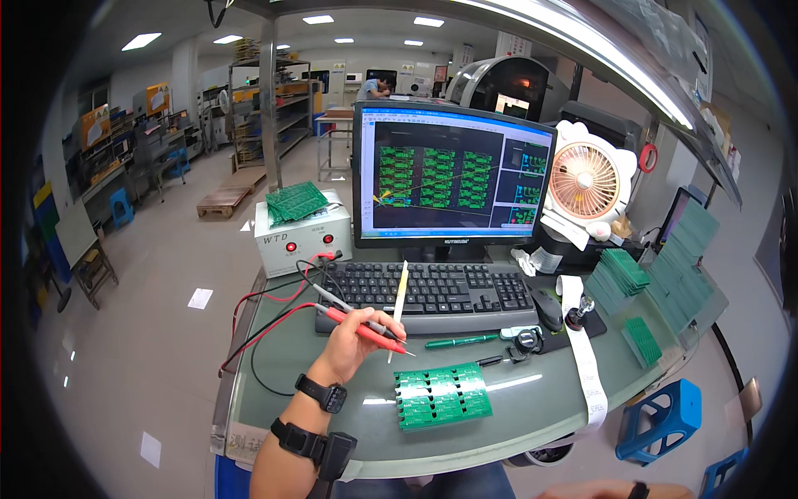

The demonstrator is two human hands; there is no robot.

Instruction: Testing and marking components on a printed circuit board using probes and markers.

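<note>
My left hand [352, 343] is closed around two test probes, a red probe [374, 336] and a black-and-grey probe [332, 298], held together with metal tips pointing right. Just below the tips, a green circuit board panel [444, 396] lies flat on the desk, apart from them. A slim white and yellow stick [401, 301] slants over the keyboard [424, 291] beside my fingertips; whether they touch it I cannot tell. Low at the bottom edge, my right hand [573, 490] shows only partly and blurred, beyond the desk's front edge, its fingers unclear.
Probe leads run to a white box [303, 236] topped with green boards [297, 202]. A monitor [453, 179] stands behind the keyboard. Rightward are a mouse [547, 309], a paper strip [584, 366], a fan [587, 179] and stacked boards [622, 273]. A green pen [460, 342] lies above the panel.
</note>
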